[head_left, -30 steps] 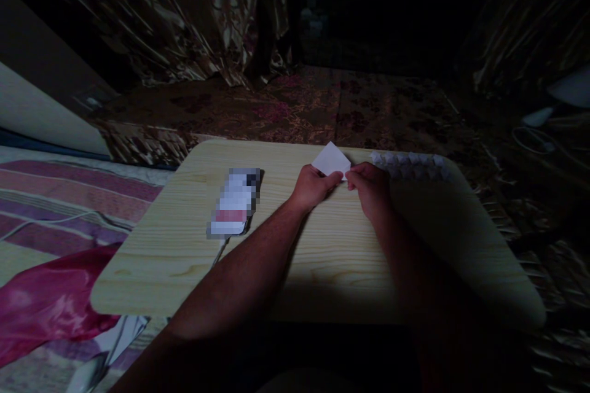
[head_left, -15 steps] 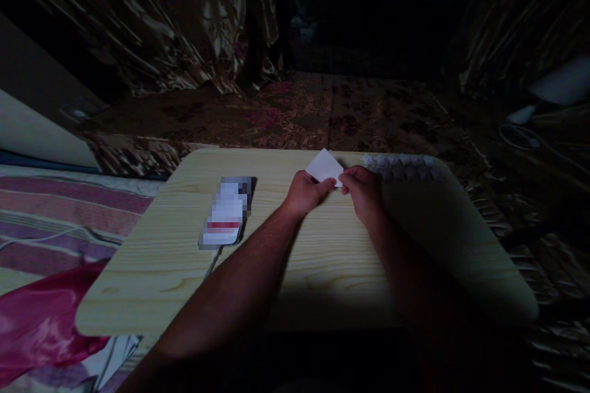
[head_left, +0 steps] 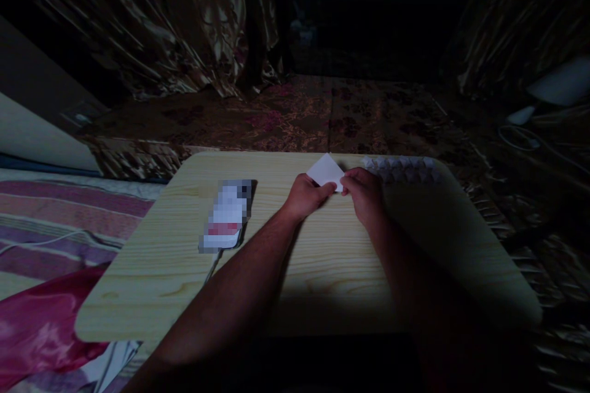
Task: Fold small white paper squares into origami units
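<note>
A small white piece of paper (head_left: 325, 171) is pinched between both my hands above the far middle of a light wooden table (head_left: 295, 270). My left hand (head_left: 305, 194) grips its near left edge with curled fingers. My right hand (head_left: 364, 193) pinches its right edge. Just right of my right hand, a row of several small white folded paper pieces (head_left: 403, 167) lies along the table's far edge.
A phone (head_left: 225, 216) with a cable running off the near edge lies on the table's left part. Red cloth (head_left: 41, 325) and a striped blanket (head_left: 59, 221) lie to the left. Patterned fabric (head_left: 286, 110) covers the dark floor behind.
The paper and both hands have sunk slightly towards the table, with the paper tilted flatter. The view has shifted a little.
</note>
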The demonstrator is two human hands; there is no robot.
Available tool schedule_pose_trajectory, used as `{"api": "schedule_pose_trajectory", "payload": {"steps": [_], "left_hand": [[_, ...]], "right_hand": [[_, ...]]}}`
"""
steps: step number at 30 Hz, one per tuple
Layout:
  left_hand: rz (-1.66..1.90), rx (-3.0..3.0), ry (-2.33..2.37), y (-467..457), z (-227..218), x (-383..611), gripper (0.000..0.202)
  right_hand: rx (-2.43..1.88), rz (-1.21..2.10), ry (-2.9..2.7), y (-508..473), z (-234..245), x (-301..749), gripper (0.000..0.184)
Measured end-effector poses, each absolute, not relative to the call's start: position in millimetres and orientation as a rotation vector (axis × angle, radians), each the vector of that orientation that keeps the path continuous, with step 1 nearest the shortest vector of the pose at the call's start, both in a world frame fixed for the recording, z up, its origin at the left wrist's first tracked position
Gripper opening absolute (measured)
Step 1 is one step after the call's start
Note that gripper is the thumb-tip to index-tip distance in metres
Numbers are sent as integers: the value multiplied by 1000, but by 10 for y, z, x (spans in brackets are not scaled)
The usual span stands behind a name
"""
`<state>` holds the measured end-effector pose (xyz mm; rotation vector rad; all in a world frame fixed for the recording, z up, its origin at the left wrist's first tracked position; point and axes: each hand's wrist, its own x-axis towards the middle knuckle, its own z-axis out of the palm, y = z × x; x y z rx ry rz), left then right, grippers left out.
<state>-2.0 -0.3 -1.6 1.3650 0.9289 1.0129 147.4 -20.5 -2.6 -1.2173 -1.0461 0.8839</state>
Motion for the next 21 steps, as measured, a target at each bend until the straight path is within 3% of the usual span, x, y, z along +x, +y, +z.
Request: {"api": "schedule_pose_trajectory", "payload": {"steps": [21], "left_hand": [[951, 1366, 875, -24, 46, -32, 17]], "right_hand": [[-1267, 830, -1155, -238, 2, 1493, 27]]}}
